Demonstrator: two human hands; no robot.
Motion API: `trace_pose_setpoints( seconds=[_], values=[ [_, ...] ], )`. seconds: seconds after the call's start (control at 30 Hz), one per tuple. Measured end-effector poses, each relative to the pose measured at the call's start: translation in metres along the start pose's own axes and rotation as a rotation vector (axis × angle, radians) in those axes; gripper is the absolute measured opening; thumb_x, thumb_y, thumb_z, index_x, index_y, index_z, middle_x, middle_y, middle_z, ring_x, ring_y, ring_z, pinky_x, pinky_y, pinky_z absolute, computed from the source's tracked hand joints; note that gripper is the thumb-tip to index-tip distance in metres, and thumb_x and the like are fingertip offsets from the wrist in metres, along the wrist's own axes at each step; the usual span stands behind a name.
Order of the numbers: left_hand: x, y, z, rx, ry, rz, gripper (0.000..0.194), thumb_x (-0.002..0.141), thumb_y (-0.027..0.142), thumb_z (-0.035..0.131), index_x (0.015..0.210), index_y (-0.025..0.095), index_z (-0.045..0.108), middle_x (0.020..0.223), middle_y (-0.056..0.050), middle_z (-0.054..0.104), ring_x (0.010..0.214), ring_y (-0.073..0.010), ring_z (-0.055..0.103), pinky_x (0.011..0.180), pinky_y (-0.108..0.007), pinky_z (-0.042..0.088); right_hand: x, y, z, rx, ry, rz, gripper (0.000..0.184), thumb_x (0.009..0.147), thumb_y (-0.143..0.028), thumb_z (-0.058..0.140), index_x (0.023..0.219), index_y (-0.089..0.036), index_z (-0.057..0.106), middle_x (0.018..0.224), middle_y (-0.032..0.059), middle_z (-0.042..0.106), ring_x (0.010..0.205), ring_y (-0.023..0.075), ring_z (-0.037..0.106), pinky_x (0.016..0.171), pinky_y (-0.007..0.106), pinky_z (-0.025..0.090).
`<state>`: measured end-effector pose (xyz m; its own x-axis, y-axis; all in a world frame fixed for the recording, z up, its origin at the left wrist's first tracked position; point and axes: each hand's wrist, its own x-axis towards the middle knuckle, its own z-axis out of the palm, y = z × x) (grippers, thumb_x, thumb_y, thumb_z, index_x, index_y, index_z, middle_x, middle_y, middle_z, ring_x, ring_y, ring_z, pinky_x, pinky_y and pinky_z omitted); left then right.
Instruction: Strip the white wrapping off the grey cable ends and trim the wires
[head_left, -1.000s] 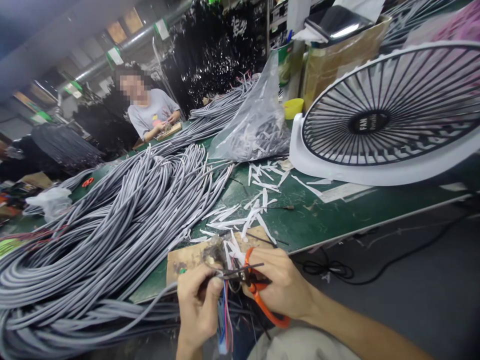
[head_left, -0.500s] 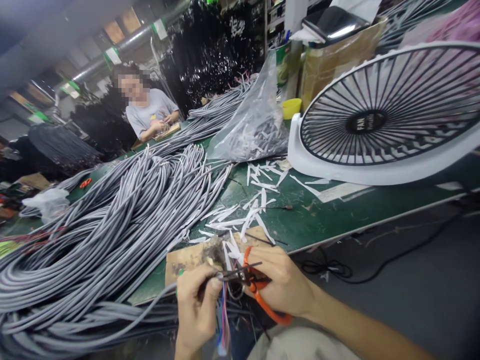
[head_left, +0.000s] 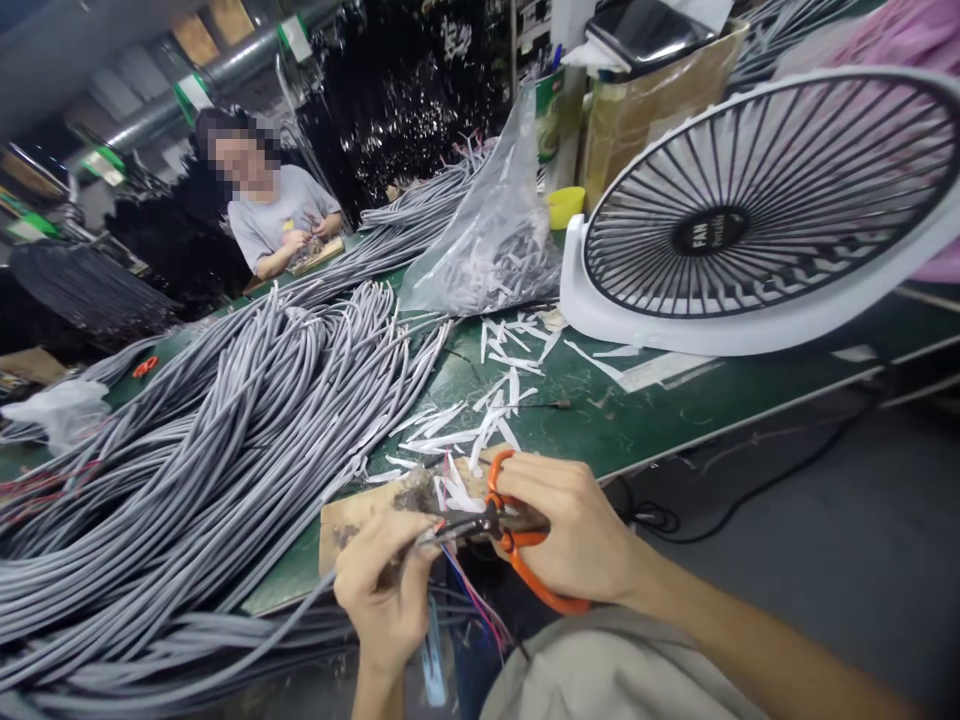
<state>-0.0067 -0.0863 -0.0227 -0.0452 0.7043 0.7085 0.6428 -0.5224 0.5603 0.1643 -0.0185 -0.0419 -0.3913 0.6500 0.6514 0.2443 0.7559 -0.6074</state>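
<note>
My left hand (head_left: 384, 578) pinches the end of a grey cable (head_left: 304, 606) that runs in from the left. Thin pink, red and blue wires (head_left: 480, 600) fan out of that end and hang down to the right; one reddish strand points upward. In my right hand (head_left: 574, 525) is a pair of scissors (head_left: 517, 540) with orange handles. Their dark blades reach left to the cable end, close against my left fingertips. Whether the blades touch the wires, I cannot tell. Just beyond both hands lies a stained wooden board (head_left: 352, 515) with white strips (head_left: 459, 495) on it.
A large bundle of grey cables (head_left: 225, 430) covers the left of the green table (head_left: 600, 420). White scraps (head_left: 510, 340) lie mid-table before a clear plastic bag (head_left: 495, 250). A fan (head_left: 712, 230) stands at right. Another person (head_left: 277, 215) works across the table.
The scissor blades have closed together at the cable end. The coloured wires, which hung straight down, now spread to the right, with one strand up. The view has shifted slightly.
</note>
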Motion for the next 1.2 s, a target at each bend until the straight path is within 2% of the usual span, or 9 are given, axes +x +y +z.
trace_pose_setpoints(
  seconds=[0.13,0.37,0.57,0.67,0.8,0.9,1.07,1.2],
  values=[
    [0.002,0.003,0.001,0.025,0.022,0.042,0.009,0.078,0.010,0.062,0.080,0.018,0.066,0.066,0.000,0.069,0.058,-0.0126,0.064,0.057,-0.021,0.050,-0.005,0.003,-0.002,-0.046,0.004,-0.017,0.016,0.054,-0.007,0.043,0.063,-0.020,0.047,0.060,0.0018,0.053,0.056,0.0159,0.048,0.052,0.025,0.038],
    [0.003,0.006,0.002,0.053,0.030,0.056,0.013,0.076,0.007,0.062,0.080,0.018,0.067,0.064,0.001,0.068,0.056,-0.0124,0.064,0.056,-0.021,0.051,-0.006,0.004,-0.001,-0.063,0.008,-0.051,0.015,0.055,-0.007,0.041,0.059,-0.021,0.044,0.055,-0.0006,0.048,0.049,0.0135,0.042,0.046,0.023,0.036],
    [0.000,0.007,0.004,0.091,0.037,0.044,0.014,0.075,0.005,0.062,0.080,0.017,0.067,0.065,0.000,0.069,0.057,-0.0130,0.064,0.056,-0.022,0.052,-0.009,0.006,-0.003,-0.171,0.053,-0.133,0.024,0.055,-0.005,0.040,0.068,-0.019,0.054,0.060,0.0030,0.059,0.057,0.0170,0.056,0.054,0.025,0.044],
    [-0.001,0.007,0.005,0.104,0.037,0.049,0.014,0.075,0.005,0.062,0.080,0.017,0.067,0.065,-0.001,0.069,0.057,-0.0125,0.063,0.052,-0.020,0.050,-0.010,0.006,-0.003,-0.204,0.089,-0.159,0.023,0.056,-0.005,0.039,0.068,-0.019,0.053,0.060,0.0033,0.060,0.055,0.0165,0.055,0.051,0.024,0.042],
    [-0.004,0.006,0.005,0.142,0.027,0.061,0.017,0.075,0.004,0.063,0.084,0.017,0.067,0.068,-0.001,0.070,0.059,-0.0125,0.064,0.055,-0.020,0.050,-0.009,0.007,-0.003,-0.215,0.087,-0.179,0.019,0.058,-0.005,0.039,0.064,-0.020,0.050,0.053,0.0011,0.055,0.048,0.0151,0.049,0.045,0.024,0.036],
    [-0.007,0.005,0.005,0.179,0.021,0.059,0.014,0.075,0.006,0.064,0.083,0.018,0.067,0.068,-0.001,0.069,0.058,-0.0124,0.063,0.055,-0.021,0.051,-0.009,0.008,-0.002,-0.193,0.053,-0.168,0.019,0.059,-0.004,0.039,0.064,-0.019,0.049,0.056,0.0020,0.056,0.051,0.0151,0.051,0.048,0.024,0.037],
    [-0.007,0.005,0.005,0.199,-0.024,0.042,0.015,0.076,0.007,0.064,0.085,0.018,0.067,0.068,0.000,0.068,0.058,-0.0112,0.062,0.053,-0.019,0.049,-0.013,0.009,0.001,-0.154,0.042,-0.143,0.017,0.059,-0.005,0.039,0.058,-0.021,0.043,0.050,-0.0006,0.049,0.044,0.0132,0.042,0.043,0.024,0.031],
    [-0.003,0.009,0.006,0.169,-0.019,0.029,0.010,0.078,0.010,0.062,0.082,0.018,0.065,0.063,0.001,0.066,0.054,-0.0111,0.061,0.050,-0.018,0.047,-0.017,0.005,0.004,-0.128,0.053,-0.119,0.017,0.066,-0.006,0.040,0.060,-0.021,0.045,0.051,-0.0005,0.049,0.045,0.0135,0.042,0.044,0.024,0.032]
  ],
)
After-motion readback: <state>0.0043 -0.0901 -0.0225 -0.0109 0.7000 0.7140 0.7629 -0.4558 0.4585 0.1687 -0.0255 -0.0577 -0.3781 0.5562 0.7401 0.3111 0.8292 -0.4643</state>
